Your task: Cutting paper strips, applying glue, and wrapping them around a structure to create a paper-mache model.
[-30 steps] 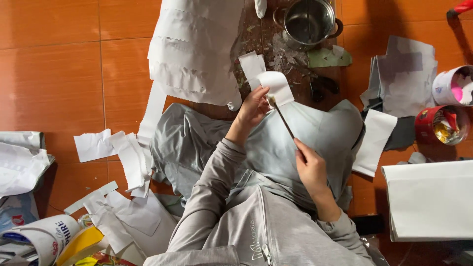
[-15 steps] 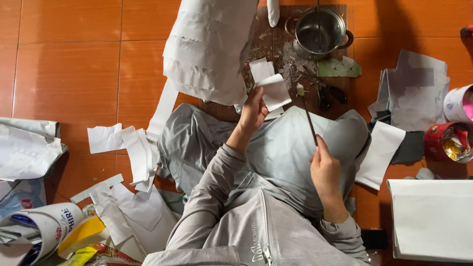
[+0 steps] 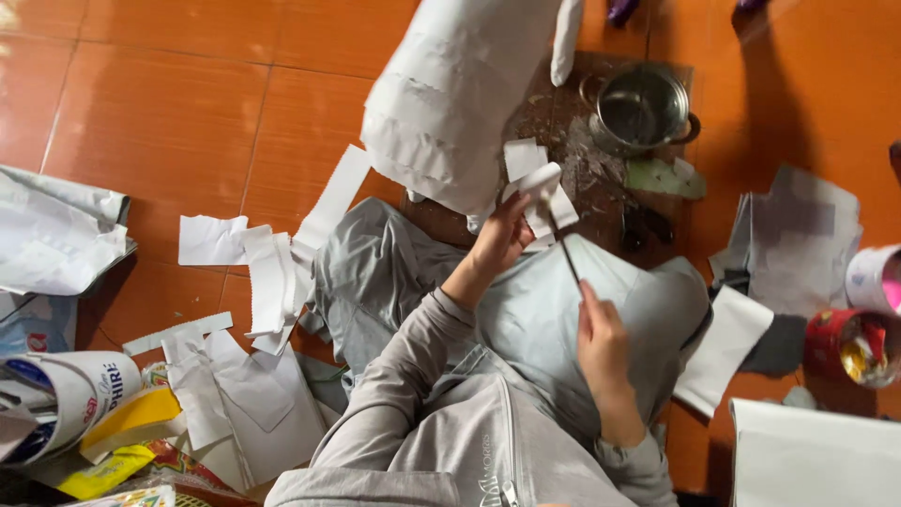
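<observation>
My left hand (image 3: pixel 499 238) holds a small white paper strip (image 3: pixel 544 188) up in front of me. My right hand (image 3: pixel 601 329) grips a thin dark brush (image 3: pixel 563 246), and its tip touches the strip. Both hands hover above my grey-trousered knees. Just beyond the strip stands a large white paper-covered form (image 3: pixel 450 94) on a stained dark board (image 3: pixel 582 160).
A steel pot (image 3: pixel 643 108) sits on the board at the far right. Torn white paper pieces (image 3: pixel 253 272) litter the orange tile floor (image 3: pixel 169 113) to the left. A red tin (image 3: pixel 849 345) and a pink-filled tub (image 3: pixel 878 280) are at right, with printed packaging (image 3: pixel 75 394) at lower left.
The view has shifted, so everything sits lower in the frame. My right hand has brought the brush back from beside the strip onto it.
</observation>
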